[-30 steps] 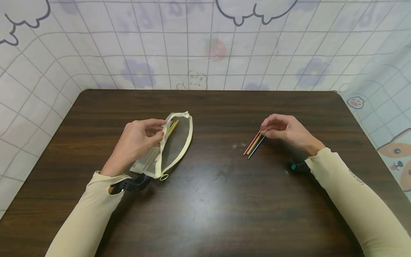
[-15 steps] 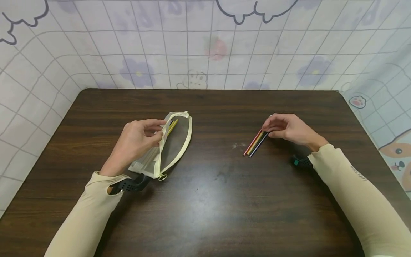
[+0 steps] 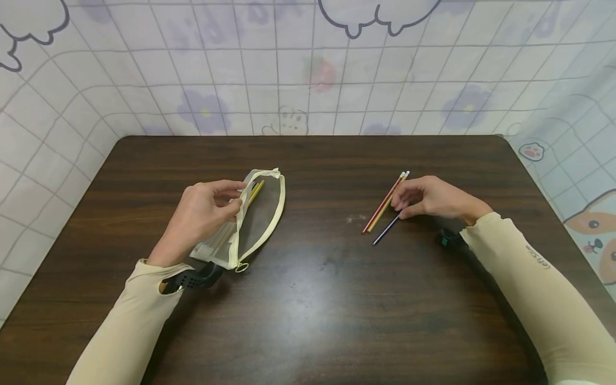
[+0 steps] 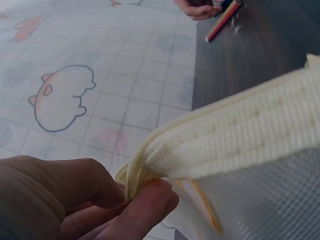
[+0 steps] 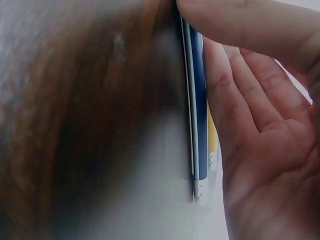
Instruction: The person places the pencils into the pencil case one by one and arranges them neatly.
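My left hand (image 3: 207, 214) pinches one side of the mouth of a see-through mesh zip pouch (image 3: 280, 208) with cream trim. In the left wrist view, thumb and fingertips grip its zipper edge (image 4: 235, 130). The mouth gapes, and a yellow pencil (image 3: 256, 192) and a darker one show inside. Over at the right, my right hand (image 3: 433, 199) pinches a dark blue pencil (image 3: 385, 231) between thumb and fingers. Just left of it lie a red pencil (image 3: 377, 213) and a yellow-orange pencil (image 3: 375, 223), side by side. The right wrist view shows the blue pencil's white eraser end (image 5: 200, 190).
Everything rests on a dark wood-grain table (image 3: 308, 299). A pale printed tile-pattern curtain (image 3: 308, 69) stands behind the table and along both sides. A few whitish marks (image 3: 356, 219) lie on the wood left of the pencils.
The blue pencil has come away from the red and yellow ones, shifted towards the person. The right hand moved slightly down with it. The left hand keeps its pinch on the pouch.
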The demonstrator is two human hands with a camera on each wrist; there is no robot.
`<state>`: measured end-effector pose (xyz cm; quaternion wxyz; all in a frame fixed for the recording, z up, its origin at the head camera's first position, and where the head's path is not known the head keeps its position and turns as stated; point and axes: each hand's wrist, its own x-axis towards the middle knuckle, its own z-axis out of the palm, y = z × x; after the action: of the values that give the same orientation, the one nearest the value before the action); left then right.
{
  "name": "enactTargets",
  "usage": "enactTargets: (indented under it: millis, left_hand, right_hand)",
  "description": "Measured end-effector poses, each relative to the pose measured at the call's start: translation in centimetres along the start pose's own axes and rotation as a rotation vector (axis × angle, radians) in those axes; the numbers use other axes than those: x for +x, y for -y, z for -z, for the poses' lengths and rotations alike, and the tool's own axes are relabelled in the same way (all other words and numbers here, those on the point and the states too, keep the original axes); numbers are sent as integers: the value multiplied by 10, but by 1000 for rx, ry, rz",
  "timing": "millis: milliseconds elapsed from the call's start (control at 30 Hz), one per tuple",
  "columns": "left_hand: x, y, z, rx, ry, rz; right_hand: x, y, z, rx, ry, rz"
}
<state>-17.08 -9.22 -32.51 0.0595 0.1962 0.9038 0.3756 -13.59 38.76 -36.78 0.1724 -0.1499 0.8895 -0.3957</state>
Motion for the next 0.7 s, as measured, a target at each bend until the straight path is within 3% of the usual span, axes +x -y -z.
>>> enactTargets:
  millis: [167,533,700]
  left_hand:
    - [0,0,1,-4,0,-7]
    - [0,0,0,2,2,2]
    - [0,0,0,-5,-2,5]
  right_hand:
    - [1,-3,0,22,53,20]
    - [-2,6,-2,-54,142,37]
    - [-5,12,-4,-44,125,32]
